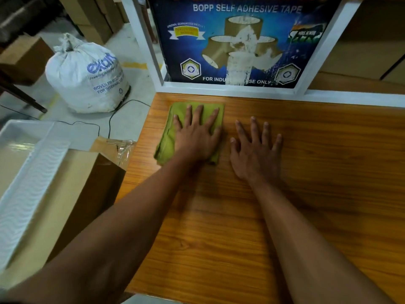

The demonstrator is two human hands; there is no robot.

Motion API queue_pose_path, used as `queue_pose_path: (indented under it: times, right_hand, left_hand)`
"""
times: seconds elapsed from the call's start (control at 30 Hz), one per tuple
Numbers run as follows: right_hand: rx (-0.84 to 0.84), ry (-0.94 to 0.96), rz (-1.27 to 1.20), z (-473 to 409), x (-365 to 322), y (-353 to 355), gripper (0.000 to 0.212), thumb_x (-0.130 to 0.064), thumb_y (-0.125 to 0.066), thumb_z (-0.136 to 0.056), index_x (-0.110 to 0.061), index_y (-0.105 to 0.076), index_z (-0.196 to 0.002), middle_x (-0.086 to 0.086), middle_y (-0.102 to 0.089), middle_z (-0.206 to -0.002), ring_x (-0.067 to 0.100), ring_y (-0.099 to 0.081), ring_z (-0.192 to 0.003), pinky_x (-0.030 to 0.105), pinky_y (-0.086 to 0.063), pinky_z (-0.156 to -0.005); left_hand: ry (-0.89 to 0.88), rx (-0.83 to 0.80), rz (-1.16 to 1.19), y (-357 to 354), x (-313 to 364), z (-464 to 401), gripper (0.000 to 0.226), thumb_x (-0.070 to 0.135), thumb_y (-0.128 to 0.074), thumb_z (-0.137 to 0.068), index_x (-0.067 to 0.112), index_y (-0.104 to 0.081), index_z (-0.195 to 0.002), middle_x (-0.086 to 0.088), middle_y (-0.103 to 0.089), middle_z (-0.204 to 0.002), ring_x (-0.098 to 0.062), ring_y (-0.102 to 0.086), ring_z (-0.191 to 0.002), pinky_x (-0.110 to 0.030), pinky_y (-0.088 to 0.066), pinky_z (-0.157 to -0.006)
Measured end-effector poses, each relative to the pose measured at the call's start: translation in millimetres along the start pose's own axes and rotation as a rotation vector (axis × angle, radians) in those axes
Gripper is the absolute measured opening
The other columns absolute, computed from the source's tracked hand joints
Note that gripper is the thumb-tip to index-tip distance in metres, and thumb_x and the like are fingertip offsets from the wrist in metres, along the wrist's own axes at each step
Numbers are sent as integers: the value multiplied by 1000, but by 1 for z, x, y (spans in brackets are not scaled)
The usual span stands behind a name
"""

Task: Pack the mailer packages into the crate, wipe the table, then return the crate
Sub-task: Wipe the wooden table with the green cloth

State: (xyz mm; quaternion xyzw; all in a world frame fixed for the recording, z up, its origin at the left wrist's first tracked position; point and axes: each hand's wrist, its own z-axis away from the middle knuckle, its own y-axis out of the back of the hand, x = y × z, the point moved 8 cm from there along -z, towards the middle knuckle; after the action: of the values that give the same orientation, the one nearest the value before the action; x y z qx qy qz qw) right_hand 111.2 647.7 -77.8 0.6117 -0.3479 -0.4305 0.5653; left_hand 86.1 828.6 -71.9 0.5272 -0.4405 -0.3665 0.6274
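Wiping stage by the look of it: no packages left on the table [306, 194], left hand [197, 137] pressing flat on the green cloth [166, 137] near the far left corner, right hand [255, 150] spread empty on the wood beside it, crate not clearly in view, return pending.

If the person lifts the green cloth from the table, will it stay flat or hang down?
The green cloth would probably hang limp: it lies folded, with soft creases. It seems light. Under the flat left hand it likely slides easily on the smooth wooden table.
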Motion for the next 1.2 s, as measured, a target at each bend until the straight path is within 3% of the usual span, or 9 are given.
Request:
queue_pose_path:
  times: [0.13, 0.37, 0.47, 0.6, 0.73, 0.87, 1.03, 1.2]
  right_hand:
    - [23, 0, 6, 1, 1, -2, 64, -65, -5, -106, -44, 1, -167, 2, 2, -178, 36, 3, -163, 69, -6, -125]
    - [11, -14, -2, 0, 1, 0, 64, -65, -4, -106, -44, 1, -167, 1, 3, -178, 35, 3, -163, 68, -5, -125]
    - [0, -14, 6, 2, 2, 0, 63, -64, -5, -107, -45, 1, -167, 0, 4, -178, 35, 3, -163, 67, -2, -126]
    - [-39, 23, -23, 4, 3, 7, 61, -61, -5, -108, -44, 5, -167, -2, 11, -177, 30, 11, -163, 63, 3, -128]
    - [-82, 57, -37, 32, 41, 12, 59, -57, -8, -111, -45, 4, -167, -8, 11, -177, 22, 13, -163, 56, 1, -130]
    - [-89, -9, -33, 50, 110, 21, 59, -60, -8, -110, -47, 5, -166, -10, 12, -177, 22, 12, -163, 58, -1, -130]
    - [-45, 22, -7, 27, 138, 19, 64, -67, -5, -106, -48, 4, -166, -6, 8, -177, 25, 8, -164, 62, -2, -129]
    - [14, 22, -25, 7, 144, 16, 64, -65, -9, -106, -46, -6, -167, -5, -1, -178, 28, 1, -164, 64, -4, -128]
  left_hand:
    - [57, -26, -20, 3, -5, -39, 66, 68, -13, -104, 48, -7, -167, -6, -9, -178, -36, 2, -164, -72, 0, -124]
    - [7, 37, 19, -5, 6, 61, 64, 68, -12, -105, 52, -2, -166, 1, -5, -179, -33, 5, -164, -70, 1, -125]
    - [-32, 10, -3, 0, 7, 7, 66, 70, -9, -103, 52, -2, -165, 1, -3, -179, -34, 4, -164, -71, 1, -125]
    - [46, -52, -10, 6, 9, -32, 67, 68, -8, -103, 49, -3, -166, -2, -4, -179, -37, 5, -164, -73, 2, -123]
    - [-17, -19, 33, -6, 53, 74, 64, 67, -8, -105, 50, 2, -166, -1, 1, -179, -36, 10, -163, -71, 4, -124]
    - [-87, -63, 74, -18, 112, 148, 63, 65, -11, -107, 50, 5, -166, 0, 8, -178, -35, 18, -162, -69, 4, -125]
    - [-99, -39, 40, -28, 142, 53, 66, 69, -5, -104, 50, 8, -165, -3, 9, -178, -38, 15, -162, -74, 5, -122]
    - [56, -60, -9, -27, 140, -42, 68, 70, -7, -102, 49, 1, -166, -3, 0, -179, -39, 7, -163, -75, 5, -121]
